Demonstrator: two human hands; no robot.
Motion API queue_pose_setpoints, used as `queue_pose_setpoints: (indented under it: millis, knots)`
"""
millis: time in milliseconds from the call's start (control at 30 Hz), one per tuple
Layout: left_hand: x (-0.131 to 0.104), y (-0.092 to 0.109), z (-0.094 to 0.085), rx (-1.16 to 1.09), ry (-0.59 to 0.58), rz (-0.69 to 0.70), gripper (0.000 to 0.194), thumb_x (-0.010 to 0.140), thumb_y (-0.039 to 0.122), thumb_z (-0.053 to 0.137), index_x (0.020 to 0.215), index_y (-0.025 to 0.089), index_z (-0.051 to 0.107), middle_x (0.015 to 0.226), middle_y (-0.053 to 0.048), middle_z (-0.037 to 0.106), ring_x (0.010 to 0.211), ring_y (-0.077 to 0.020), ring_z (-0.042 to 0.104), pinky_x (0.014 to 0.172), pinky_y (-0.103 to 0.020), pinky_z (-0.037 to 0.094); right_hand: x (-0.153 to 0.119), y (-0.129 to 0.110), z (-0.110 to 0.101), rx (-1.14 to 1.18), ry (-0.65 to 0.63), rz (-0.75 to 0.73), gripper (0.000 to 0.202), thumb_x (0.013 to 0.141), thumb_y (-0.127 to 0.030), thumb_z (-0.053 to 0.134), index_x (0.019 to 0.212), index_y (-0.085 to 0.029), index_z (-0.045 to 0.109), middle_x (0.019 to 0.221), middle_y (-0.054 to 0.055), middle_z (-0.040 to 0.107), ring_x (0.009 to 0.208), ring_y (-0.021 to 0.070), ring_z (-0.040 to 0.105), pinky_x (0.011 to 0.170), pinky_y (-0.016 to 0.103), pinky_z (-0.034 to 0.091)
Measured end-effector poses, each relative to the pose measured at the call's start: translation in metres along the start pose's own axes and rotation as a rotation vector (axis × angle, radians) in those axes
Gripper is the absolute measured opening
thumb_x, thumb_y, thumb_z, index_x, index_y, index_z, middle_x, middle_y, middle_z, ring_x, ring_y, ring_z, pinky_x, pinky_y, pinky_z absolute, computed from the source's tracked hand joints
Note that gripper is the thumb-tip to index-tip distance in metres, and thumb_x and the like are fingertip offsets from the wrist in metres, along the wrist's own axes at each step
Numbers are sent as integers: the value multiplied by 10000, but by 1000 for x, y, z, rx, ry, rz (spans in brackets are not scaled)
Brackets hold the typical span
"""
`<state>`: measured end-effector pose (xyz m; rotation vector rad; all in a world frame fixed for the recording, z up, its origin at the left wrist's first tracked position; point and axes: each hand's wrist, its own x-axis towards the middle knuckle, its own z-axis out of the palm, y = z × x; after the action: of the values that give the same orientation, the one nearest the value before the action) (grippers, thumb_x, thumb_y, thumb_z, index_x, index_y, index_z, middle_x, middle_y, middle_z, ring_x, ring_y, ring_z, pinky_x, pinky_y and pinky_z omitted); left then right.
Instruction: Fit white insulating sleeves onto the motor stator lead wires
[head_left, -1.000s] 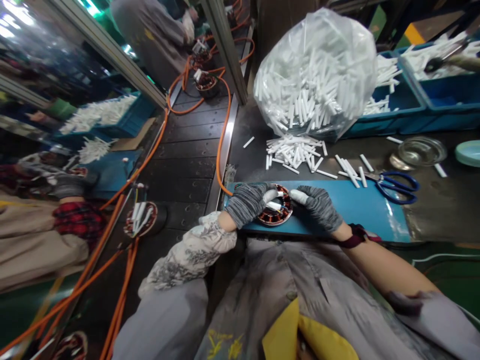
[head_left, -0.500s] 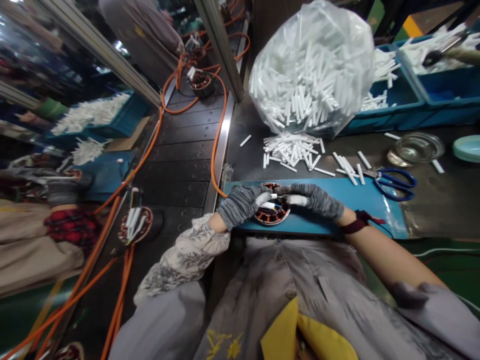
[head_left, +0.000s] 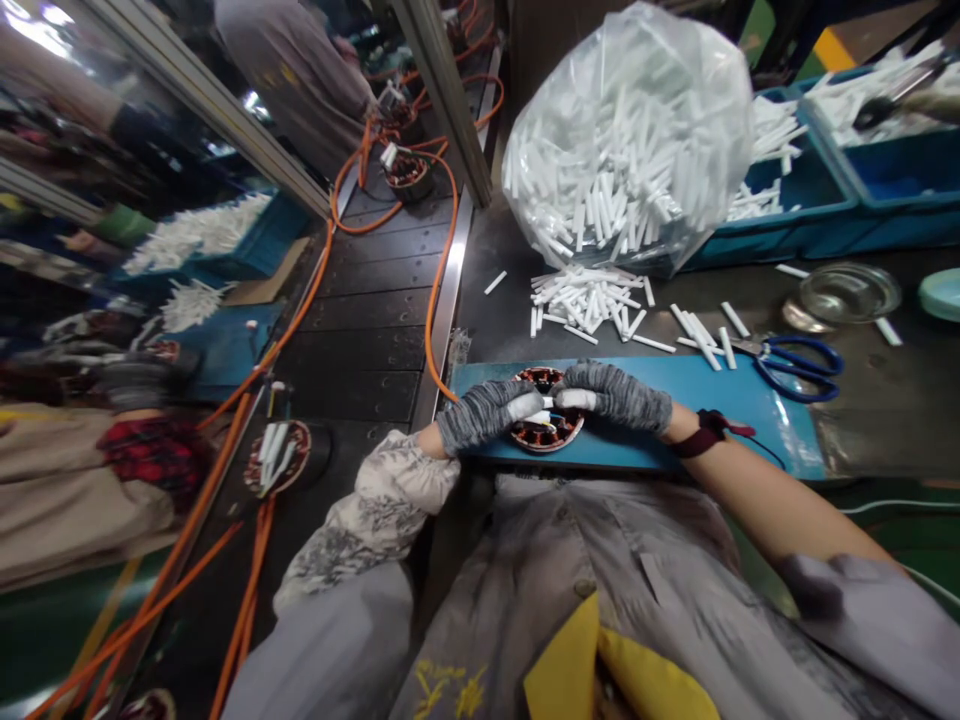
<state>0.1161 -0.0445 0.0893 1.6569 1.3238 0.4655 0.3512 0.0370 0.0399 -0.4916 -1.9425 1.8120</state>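
A round copper-wound stator lies on the blue mat near the table's front edge. Over its left side, my left hand, in a grey striped glove with white fingertips, is pinched on a short white sleeve. My right hand, gloved alike, closes on the other end of that sleeve from the right. The two sets of fingertips almost meet above the stator's centre. Below them another white piece and a bit of blue wire show inside the ring. The fingertips hide part of the sleeve.
Behind the mat, a clear bag of white tubes stands by a loose pile. Blue scissors, a glass bowl and blue bins are to the right. Left, orange hoses cross the conveyor, beside another stator.
My right hand has shifted slightly left and its fingers have closed in over the stator. Both hands' fingertips are nearer each other around the white sleeve. The whole view has shifted slightly.
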Motion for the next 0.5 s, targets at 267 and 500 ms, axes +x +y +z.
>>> queue_pose_setpoints:
  millis: [267, 500]
  knots:
    - [4, 5, -2, -182, -43, -40, 617, 904, 719, 601, 1095, 149, 736, 1134, -96, 759, 1130, -282, 675, 1066, -417, 513, -2, 1, 9, -76, 89, -1, 307, 914, -464, 730, 1078, -209, 778, 1046, 47, 791, 954, 211, 713, 907, 385, 578]
    - [4, 8, -3, -216, -46, -47, 527, 914, 660, 611, 1008, 151, 711, 1038, -71, 741, 1013, -239, 679, 961, -377, 547, -1, 4, 4, 65, 58, -12, 345, 917, -534, 704, 1059, -226, 767, 1045, 35, 783, 943, 212, 699, 931, 410, 566]
